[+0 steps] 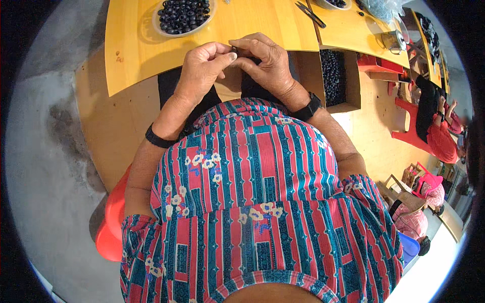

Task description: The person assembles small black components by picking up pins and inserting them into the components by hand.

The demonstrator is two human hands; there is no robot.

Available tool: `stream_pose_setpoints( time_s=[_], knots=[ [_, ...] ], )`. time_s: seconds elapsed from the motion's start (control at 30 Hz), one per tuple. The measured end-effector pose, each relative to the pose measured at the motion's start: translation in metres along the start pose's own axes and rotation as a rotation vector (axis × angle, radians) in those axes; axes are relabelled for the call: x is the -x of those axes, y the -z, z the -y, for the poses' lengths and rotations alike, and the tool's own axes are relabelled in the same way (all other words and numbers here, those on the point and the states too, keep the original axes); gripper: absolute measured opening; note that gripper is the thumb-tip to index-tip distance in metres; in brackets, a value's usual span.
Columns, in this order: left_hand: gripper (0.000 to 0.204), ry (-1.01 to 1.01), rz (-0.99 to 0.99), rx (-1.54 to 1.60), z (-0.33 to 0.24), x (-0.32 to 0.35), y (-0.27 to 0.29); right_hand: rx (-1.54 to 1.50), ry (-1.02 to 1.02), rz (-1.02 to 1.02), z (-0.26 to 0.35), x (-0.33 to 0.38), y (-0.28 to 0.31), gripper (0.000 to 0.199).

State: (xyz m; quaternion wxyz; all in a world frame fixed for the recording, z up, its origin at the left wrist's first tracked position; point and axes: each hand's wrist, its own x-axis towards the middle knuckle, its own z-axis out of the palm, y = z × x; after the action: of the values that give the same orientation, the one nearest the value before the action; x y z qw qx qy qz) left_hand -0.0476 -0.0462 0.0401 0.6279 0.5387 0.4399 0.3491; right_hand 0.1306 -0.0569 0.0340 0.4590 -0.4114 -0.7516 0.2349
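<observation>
Fingertips of your left hand (202, 68) and right hand (265, 63) pinch together on one small dark bead (234, 49), at the near edge of the yellow bench (131, 55). Keep both grips closed and steady above the bench, so a dropped bead stays near the bowl of dark beads (183, 15).

Left hand (202, 68): thumb and forefinger pinched on a small dark bead (234, 49), at the near edge of the bench (131, 60). Right hand (265, 60): fingertips closed on the same bead, touching the left hand's. Black band on each wrist. Bench: yellow wood. Bowl (183, 16): pale, round, filled with dark beads, beyond the left hand. Scissors (310, 14): dark, lying flat beyond the right hand. Wooden box (334, 77): open, filled with dark beads, just right of the right wrist. Red stool (110, 222): under the person, lower left. Other people: seated far right, beside red stools.
</observation>
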Motion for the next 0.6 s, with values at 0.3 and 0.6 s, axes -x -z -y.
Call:
stream_pose_setpoints(
  time_s=[0.3, 0.6],
  knots=[
    [0.019, 0.066, 0.020, 0.108, 0.0014, -0.0030, -0.0006, 0.153, 0.010, -0.013, -0.0027, 0.0024, -0.0066, 0.031],
    [0.020, 0.110, 0.061, 0.134, 0.0014, -0.0048, 0.0018, 0.131, 0.010, 0.003, -0.0024, 0.0035, -0.0060, 0.029]
  ],
)
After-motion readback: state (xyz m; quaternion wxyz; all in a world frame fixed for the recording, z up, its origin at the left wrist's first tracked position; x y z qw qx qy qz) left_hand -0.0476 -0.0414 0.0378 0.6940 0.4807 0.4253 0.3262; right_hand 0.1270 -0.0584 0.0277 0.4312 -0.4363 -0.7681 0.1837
